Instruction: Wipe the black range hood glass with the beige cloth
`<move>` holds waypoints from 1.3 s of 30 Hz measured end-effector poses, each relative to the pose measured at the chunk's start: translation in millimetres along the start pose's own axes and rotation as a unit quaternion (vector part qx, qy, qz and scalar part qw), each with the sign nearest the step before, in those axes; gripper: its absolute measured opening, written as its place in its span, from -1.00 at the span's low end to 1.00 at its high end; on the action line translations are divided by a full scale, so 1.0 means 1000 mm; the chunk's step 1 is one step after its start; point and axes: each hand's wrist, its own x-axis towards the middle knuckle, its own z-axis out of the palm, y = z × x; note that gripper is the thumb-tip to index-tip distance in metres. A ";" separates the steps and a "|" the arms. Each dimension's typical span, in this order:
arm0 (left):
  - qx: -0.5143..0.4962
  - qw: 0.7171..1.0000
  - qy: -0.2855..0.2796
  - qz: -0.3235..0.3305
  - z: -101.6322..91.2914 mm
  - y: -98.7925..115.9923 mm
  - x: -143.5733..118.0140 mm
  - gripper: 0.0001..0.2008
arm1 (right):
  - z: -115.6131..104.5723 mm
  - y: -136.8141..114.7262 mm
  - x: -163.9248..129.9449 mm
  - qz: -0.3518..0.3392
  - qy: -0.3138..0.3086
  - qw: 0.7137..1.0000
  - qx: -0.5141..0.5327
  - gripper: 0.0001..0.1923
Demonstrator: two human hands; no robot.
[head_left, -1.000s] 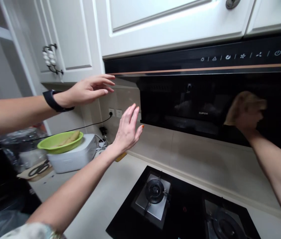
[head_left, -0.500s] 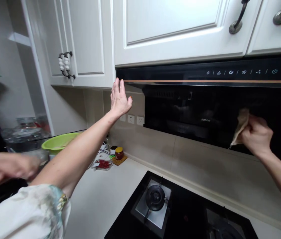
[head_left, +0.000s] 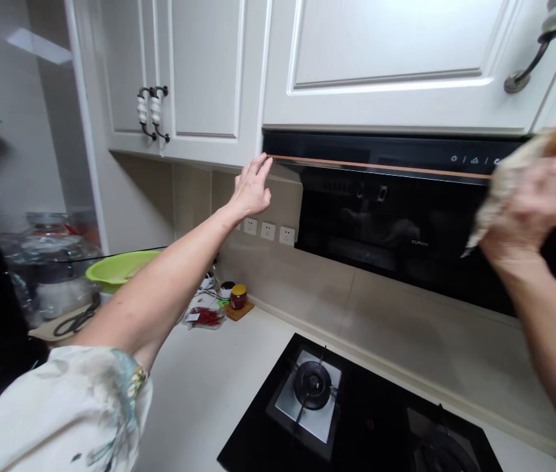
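Note:
A black glass range hood (head_left: 406,223) hangs under white cabinets (head_left: 391,59). My left hand (head_left: 252,189) is stretched out with fingers apart, its fingertips touching the hood's upper left corner. My right hand (head_left: 528,210) is raised at the hood's right end, gripping a crumpled beige cloth (head_left: 504,177) pressed near the lit control icons. The hand is blurred. Below lies a black gas hob (head_left: 357,419) with a burner (head_left: 312,385).
A beige counter (head_left: 209,387) runs left to a lime green bowl (head_left: 120,269), scissors (head_left: 74,321), a small red jar (head_left: 238,296) and a packet of red chillies (head_left: 202,316). Wall sockets (head_left: 268,231) sit behind my left hand. Cabinet handles (head_left: 153,113) are upper left.
Another person's watch-wearing hand near the hood's left corner has withdrawn out of view. My left hand rose to that corner. My right hand with the cloth moved up from the glass front to the control strip.

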 end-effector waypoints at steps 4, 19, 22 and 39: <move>-0.015 1.000 -0.008 0.026 -0.002 -0.020 0.004 -0.07 | 0.012 -0.162 -0.032 -0.195 -0.123 0.972 0.046 -0.30; -0.142 0.983 0.074 0.092 -0.001 -0.046 0.004 -0.21 | 0.042 -0.392 -0.052 -0.374 -0.322 0.850 0.187 -0.45; -0.111 0.987 0.066 0.092 0.001 -0.021 0.003 -0.16 | 0.026 -0.347 -0.043 -0.379 -0.313 0.859 0.142 -0.46; -0.092 0.992 0.090 -0.010 0.029 0.095 0.011 -0.03 | -0.056 0.064 0.025 -0.151 -0.147 0.970 -0.122 -0.53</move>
